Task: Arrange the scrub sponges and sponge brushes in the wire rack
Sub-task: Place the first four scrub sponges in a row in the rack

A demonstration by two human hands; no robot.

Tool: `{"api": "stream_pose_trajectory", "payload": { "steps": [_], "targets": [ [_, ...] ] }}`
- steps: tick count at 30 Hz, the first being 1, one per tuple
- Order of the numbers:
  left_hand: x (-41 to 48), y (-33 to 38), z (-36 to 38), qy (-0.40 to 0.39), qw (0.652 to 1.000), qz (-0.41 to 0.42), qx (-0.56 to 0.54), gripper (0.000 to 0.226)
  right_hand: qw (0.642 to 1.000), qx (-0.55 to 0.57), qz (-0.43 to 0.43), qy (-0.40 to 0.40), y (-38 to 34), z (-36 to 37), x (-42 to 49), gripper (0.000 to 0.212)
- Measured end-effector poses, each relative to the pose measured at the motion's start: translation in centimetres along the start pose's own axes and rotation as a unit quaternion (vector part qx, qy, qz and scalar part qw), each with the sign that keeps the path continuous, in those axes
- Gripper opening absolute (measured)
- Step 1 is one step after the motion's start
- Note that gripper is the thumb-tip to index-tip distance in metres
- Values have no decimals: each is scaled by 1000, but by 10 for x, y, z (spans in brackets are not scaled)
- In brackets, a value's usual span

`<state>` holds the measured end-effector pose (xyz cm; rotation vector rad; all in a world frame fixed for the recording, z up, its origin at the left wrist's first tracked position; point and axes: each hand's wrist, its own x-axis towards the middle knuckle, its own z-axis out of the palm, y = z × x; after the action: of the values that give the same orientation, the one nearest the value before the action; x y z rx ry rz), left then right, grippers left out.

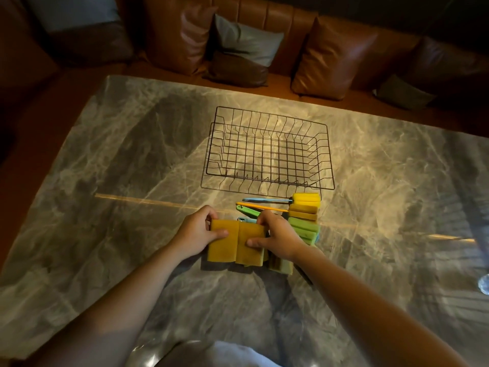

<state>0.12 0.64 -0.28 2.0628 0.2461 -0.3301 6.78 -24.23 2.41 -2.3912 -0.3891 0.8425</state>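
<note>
Two yellow scrub sponges lie side by side on the marble table: my left hand (197, 231) grips the left sponge (221, 247) and my right hand (277, 235) grips the right sponge (250, 251). More scrub sponges (281, 264) sit partly hidden under my right wrist. Behind my right hand lies a pile of sponge brushes (304, 207) with yellow and green heads, their blue, yellow and green handles pointing left. The black wire rack (267, 182) stands beyond them with nothing in it.
The grey marble table (105, 181) stretches wide to left and right. A brown leather sofa with cushions (333, 56) runs along the far edge. A shiny glass object (484, 284) shows at the right edge.
</note>
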Motion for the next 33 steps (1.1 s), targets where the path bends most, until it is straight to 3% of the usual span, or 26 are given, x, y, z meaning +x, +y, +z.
{"api": "stream_pose_trajectory", "payload": {
  "steps": [2, 5, 7, 14, 19, 25, 29, 33],
  "targets": [
    [-1, 6, -7, -6, 1000, -1, -29, 35, 998, 64, -4, 2, -1, -5, -4, 50],
    [1, 19, -21, -9, 998, 13, -67, 50, 991, 126, -31, 33, -5, -21, -9, 70],
    [5, 29, -28, -11, 998, 31, -62, 61, 989, 116, -53, 72, -8, -32, -7, 71],
    [10, 40, -15, 42, 994, 103, -11, 51, 980, 42, -107, 160, -6, -28, 1, 56],
    [-10, 18, 12, 30, 995, 91, 1, 51, 983, -34, -119, 133, 11, -1, -7, 53],
    [-22, 3, 25, 26, 996, 83, -20, 42, 989, -18, -112, 91, 30, 21, -15, 58],
    [-21, 3, 31, 51, 995, 84, -8, 14, 988, 47, -96, 114, 34, 28, -17, 37],
    [-20, 1, 37, 77, 995, 63, 9, 15, 986, 55, -75, 140, 36, 34, -19, 17]
  ]
}}
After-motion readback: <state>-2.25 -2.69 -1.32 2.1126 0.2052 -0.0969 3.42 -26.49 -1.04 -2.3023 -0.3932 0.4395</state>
